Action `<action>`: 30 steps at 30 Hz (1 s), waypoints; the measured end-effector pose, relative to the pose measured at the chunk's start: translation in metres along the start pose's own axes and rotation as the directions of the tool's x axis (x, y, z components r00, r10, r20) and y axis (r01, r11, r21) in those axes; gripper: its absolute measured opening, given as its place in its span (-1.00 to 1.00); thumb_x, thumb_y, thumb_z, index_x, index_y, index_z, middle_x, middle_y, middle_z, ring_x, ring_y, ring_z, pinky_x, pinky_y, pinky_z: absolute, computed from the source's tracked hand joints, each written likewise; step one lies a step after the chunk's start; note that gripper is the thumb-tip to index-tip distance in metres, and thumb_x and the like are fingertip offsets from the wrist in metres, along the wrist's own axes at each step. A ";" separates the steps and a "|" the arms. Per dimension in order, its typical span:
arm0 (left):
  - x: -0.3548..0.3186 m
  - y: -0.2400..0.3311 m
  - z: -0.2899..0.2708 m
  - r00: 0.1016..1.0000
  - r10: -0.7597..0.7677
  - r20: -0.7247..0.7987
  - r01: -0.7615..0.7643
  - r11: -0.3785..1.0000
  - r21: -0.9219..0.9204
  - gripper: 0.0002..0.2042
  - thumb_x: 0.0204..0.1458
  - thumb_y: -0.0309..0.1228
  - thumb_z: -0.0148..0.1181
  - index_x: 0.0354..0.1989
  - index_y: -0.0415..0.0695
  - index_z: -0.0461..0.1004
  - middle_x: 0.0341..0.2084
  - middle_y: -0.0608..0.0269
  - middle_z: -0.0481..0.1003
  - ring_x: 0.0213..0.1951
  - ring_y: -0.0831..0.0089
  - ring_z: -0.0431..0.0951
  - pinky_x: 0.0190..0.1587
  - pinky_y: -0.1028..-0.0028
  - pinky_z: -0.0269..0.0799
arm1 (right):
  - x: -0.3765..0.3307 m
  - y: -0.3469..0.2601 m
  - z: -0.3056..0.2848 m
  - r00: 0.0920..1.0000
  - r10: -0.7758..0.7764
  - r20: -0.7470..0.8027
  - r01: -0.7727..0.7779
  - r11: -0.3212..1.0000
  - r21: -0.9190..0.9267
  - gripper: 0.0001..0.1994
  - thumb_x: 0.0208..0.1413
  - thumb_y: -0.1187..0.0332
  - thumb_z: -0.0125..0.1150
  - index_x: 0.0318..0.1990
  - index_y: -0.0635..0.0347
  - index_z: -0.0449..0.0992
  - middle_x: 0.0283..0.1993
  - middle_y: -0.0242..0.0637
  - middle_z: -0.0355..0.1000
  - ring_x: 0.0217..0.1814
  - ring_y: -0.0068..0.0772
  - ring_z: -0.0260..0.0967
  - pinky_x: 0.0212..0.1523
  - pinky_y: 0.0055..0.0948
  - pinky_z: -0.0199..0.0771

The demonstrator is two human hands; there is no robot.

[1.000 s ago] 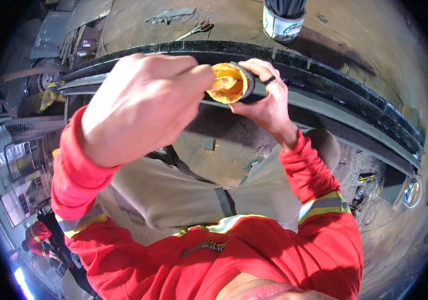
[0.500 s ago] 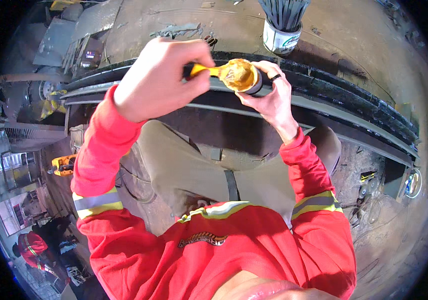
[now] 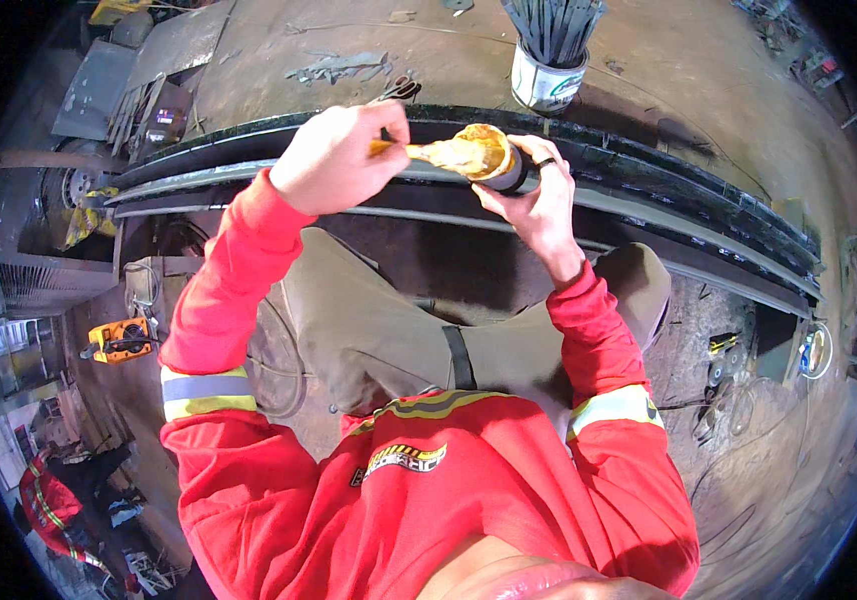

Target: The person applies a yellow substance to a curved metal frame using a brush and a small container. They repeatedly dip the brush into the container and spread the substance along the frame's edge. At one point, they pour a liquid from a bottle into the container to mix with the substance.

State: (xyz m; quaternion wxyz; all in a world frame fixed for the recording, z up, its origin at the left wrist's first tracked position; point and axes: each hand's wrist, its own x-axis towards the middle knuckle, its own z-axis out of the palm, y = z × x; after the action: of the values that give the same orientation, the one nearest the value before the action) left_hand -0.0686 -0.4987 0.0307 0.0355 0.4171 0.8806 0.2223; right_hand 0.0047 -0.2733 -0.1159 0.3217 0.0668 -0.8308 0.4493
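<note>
My left hand (image 3: 349, 155) is closed round the yellow handle of a paintbrush (image 3: 454, 155). Its pale bristles, smeared with yellow-brown stuff, rest at the mouth of a small dark can (image 3: 504, 175). The same yellow-brown coating covers the can's rim and inside. My right hand (image 3: 541, 195) grips the can from the right side, fingers behind it and thumb in front, and tilts it toward the brush. A dark ring sits on one finger. Both hands are raised above long dark metal beams (image 3: 639, 195). How deep the bristles go into the can is hard to see.
Past the beams stands a white bucket (image 3: 549, 80) full of dark metal strips. Scissors (image 3: 399, 88) and grey scraps (image 3: 339, 67) lie beyond the beams. An orange device (image 3: 121, 341) is on the floor at left. A person in red (image 3: 49, 505) is at lower left.
The brush has tipped and drawn back slightly left, so its bristles show more. My left hand has turned, and the can leans further toward it. The whole view has shifted a little.
</note>
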 end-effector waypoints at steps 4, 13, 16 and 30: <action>-0.012 -0.012 0.012 0.961 -0.248 0.122 0.275 0.904 -0.328 -0.87 0.05 -0.43 0.19 -0.33 -0.23 0.43 -0.56 0.31 0.43 -0.50 0.61 0.37 -0.45 0.50 0.25 | -0.004 0.004 -0.001 0.996 0.092 0.015 -0.091 0.995 -0.028 -0.35 -0.47 0.30 0.61 -0.07 0.11 0.46 -0.09 -0.27 0.46 -0.03 -0.24 0.41 0.01 -0.29 0.25; -0.023 -0.022 0.047 0.944 -0.329 0.027 0.283 0.764 -0.579 -0.83 0.06 -0.43 0.28 -0.33 -0.26 0.43 -0.53 0.44 0.42 -0.46 0.74 0.30 -0.41 0.63 0.19 | -0.006 0.017 -0.008 0.986 0.164 -0.015 -0.163 0.985 0.065 -0.37 -0.46 0.31 0.59 -0.08 0.16 0.47 -0.07 -0.23 0.46 0.01 -0.20 0.41 0.04 -0.26 0.25; -0.024 -0.019 0.058 0.940 -0.341 -0.018 0.264 0.760 -0.594 -0.84 0.08 -0.44 0.26 -0.30 -0.25 0.44 -0.52 0.47 0.39 -0.46 0.74 0.27 -0.41 0.63 0.17 | -0.003 0.012 -0.012 0.972 0.235 0.008 -0.235 0.971 0.036 -0.39 -0.45 0.30 0.57 -0.10 0.18 0.49 -0.06 -0.21 0.46 0.02 -0.20 0.41 0.05 -0.25 0.26; -0.021 -0.012 0.095 0.923 -0.384 -0.007 0.210 0.519 -0.828 -0.85 0.17 -0.40 0.13 -0.19 -0.23 0.44 -0.52 0.48 0.32 -0.46 0.72 0.22 -0.38 0.63 0.17 | 0.000 0.011 -0.013 0.962 0.273 -0.013 -0.273 0.962 0.011 -0.39 -0.43 0.27 0.57 -0.09 0.19 0.49 -0.05 -0.23 0.44 0.04 -0.22 0.39 0.09 -0.26 0.24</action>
State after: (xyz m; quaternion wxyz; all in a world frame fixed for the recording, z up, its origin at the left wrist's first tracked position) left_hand -0.0400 -0.4866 -0.0622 0.1769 0.1733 0.7356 0.6305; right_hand 0.0067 -0.2563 -0.1186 0.2621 -0.0501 -0.8277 0.4936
